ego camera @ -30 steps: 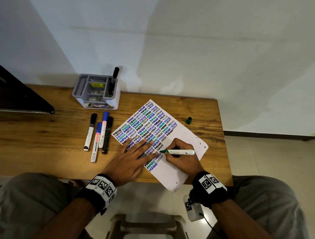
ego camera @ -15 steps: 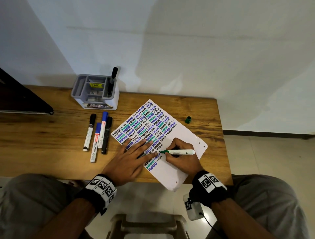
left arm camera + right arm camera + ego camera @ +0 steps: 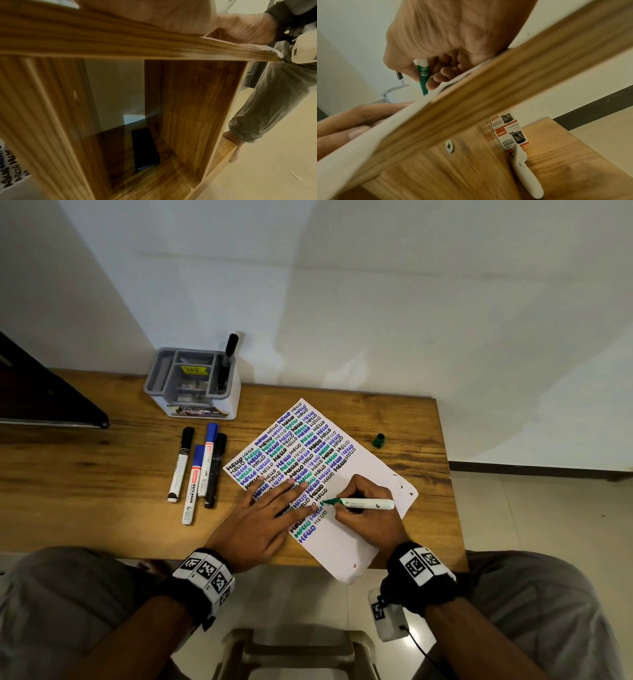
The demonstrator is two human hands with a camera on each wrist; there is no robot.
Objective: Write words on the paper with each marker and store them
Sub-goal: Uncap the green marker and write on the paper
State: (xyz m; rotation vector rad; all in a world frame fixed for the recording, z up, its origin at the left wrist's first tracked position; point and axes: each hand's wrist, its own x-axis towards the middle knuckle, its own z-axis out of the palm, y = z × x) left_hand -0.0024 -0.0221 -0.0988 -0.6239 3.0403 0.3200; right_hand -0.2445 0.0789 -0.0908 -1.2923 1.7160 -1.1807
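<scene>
Where markers (image 3: pixel 200 470) lie, organizer (image 3: pixel 191 385) behind

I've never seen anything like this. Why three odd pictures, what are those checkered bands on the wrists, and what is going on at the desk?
No robot here: a person wears three cameras, one on the head and one on each marked wristband. The head view looks down at the wooden desk. The wrist views look out from the desk's front edge, showing its underside.

The right hand grips a white marker with a green tip, writing on a white sheet full of HELLO. The left hand presses the sheet flat.

Also on the desk: four capped markers, a small green cap, and a grey organiser tray holding one black marker.
</scene>
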